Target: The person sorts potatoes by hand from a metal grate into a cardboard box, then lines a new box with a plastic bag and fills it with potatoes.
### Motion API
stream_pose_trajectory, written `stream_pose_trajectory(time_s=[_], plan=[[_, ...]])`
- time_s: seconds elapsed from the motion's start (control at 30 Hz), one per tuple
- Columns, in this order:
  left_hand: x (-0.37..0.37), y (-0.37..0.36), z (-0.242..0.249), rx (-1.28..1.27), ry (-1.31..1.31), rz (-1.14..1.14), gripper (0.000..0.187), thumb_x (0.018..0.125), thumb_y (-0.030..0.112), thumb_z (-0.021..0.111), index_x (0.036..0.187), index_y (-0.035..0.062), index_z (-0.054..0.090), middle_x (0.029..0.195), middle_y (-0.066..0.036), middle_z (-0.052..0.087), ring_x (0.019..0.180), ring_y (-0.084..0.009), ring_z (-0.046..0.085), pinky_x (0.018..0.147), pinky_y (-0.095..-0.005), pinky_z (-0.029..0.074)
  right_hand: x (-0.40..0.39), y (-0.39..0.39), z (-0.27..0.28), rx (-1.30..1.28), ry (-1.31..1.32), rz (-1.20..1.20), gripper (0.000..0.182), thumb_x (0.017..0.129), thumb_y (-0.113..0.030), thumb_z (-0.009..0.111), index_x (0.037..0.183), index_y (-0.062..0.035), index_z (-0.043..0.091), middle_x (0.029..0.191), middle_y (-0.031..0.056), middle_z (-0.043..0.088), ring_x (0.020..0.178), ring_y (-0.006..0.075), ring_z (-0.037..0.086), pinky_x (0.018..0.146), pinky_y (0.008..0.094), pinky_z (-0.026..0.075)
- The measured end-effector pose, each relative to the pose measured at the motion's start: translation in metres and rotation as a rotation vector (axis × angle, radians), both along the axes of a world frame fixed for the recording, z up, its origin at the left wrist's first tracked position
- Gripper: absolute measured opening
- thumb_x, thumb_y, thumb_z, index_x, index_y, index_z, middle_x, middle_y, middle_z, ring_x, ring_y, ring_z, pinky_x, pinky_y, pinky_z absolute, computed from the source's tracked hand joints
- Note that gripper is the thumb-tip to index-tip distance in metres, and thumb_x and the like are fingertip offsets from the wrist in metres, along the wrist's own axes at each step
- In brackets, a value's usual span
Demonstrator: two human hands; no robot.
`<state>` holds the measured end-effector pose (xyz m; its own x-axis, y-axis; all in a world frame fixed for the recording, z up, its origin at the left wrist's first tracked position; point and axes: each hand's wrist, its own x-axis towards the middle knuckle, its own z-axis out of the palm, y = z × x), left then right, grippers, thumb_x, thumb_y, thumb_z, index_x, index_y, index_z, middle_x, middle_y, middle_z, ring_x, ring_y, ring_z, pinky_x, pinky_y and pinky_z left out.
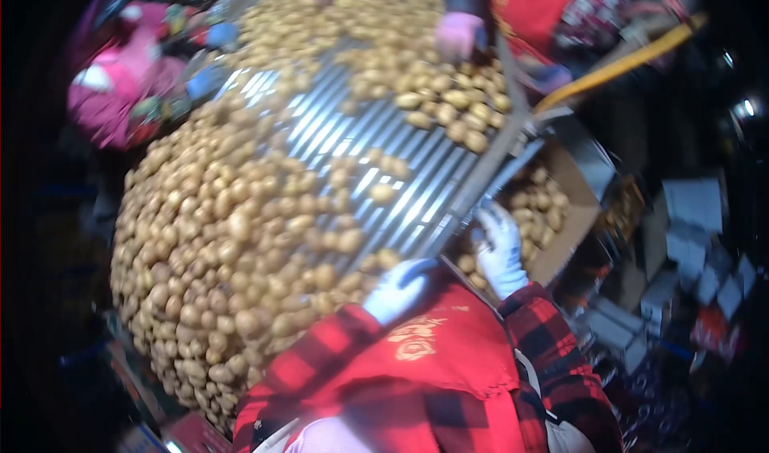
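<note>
My left hand [396, 293], in a white and blue glove, is at the near edge of the slatted metal rack [332, 124], beside the potatoes [240, 229] heaped there. Its fingers look stretched out to the right, slightly blurred, and I make out nothing in them. Over the near side of an open cardboard box [578, 182] is my right hand [500, 249], gloved the same way. Its fingers are apart and reach toward the rack's rim. Potatoes [535, 213] lie in the box beneath and beside it.
Across the rack a co-worker's pink-gloved hand [458, 36] is over the potatoes. Another person in pink [120, 92] is at the far left. A yellow bar [625, 64] slants at the upper right. Stacked cartons [693, 205] stand at the right.
</note>
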<state>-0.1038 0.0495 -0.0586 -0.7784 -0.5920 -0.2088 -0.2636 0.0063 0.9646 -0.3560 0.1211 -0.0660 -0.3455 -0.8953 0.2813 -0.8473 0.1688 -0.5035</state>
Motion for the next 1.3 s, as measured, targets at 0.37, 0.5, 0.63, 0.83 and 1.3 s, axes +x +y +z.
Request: stream_pose_trajectory(time_s=[0.37, 0.5, 0.63, 0.83, 1.3], plan=[[0.054, -0.011, -0.015, -0.070, -0.037, 0.085, 0.035, 0.099, 0.018, 0.057, 0.131, 0.0049, 0.063, 0.123, -0.015, 0.066, 0.111, -0.0286, 0.063, 0.093, -0.0389, 0.050, 0.053, -0.205, -0.061, 0.170, 0.395, 0.719, 0.052, 0.077, -0.018, 0.071, 0.129, -0.0202, 0.064, 0.137, 0.0113, 0.058, 0.135, 0.0376, 0.049, 0.114, 0.0675, 0.029], [0.059, -0.008, -0.038, 0.058, -0.053, 0.230, 0.028, 0.100, 0.013, 0.055, 0.125, 0.0049, 0.063, 0.107, -0.012, 0.063, 0.097, -0.0247, 0.060, 0.087, -0.0349, 0.049, -0.006, -0.261, -0.072, 0.064, 0.499, 0.267, 0.051, 0.083, -0.021, 0.069, 0.134, -0.0194, 0.062, 0.145, 0.0147, 0.054, 0.135, 0.0411, 0.046, 0.116, 0.0624, 0.028], [0.060, -0.015, -0.038, 0.164, -0.014, 0.254, 0.031, 0.101, 0.012, 0.054, 0.131, 0.0072, 0.061, 0.116, -0.013, 0.063, 0.106, -0.0246, 0.060, 0.091, -0.0350, 0.048, 0.044, -0.273, -0.019, 0.086, 0.393, 0.418, 0.042, 0.084, -0.020, 0.068, 0.126, -0.0145, 0.064, 0.133, 0.0169, 0.056, 0.125, 0.0399, 0.051, 0.111, 0.0574, 0.034], [0.059, -0.014, -0.042, 0.137, -0.037, 0.226, 0.041, 0.103, 0.023, 0.055, 0.143, 0.0139, 0.055, 0.132, -0.015, 0.063, 0.125, -0.0346, 0.059, 0.108, -0.0430, 0.046, 0.149, -0.248, -0.030, -0.017, 0.159, 1.049, 0.054, 0.076, -0.021, 0.070, 0.130, -0.0200, 0.062, 0.131, 0.0101, 0.060, 0.124, 0.0357, 0.054, 0.107, 0.0609, 0.037], [0.087, -0.037, -0.036, 0.837, 0.260, 0.298, 0.041, 0.103, 0.028, 0.055, 0.139, 0.0086, 0.055, 0.131, -0.014, 0.063, 0.116, -0.0290, 0.064, 0.096, -0.0415, 0.053, 0.307, -0.297, 0.015, -0.205, 0.045, 1.249, 0.038, 0.088, -0.010, 0.055, 0.125, -0.0119, 0.063, 0.136, 0.0109, 0.057, 0.116, 0.0299, 0.057, 0.096, 0.0460, 0.045]])
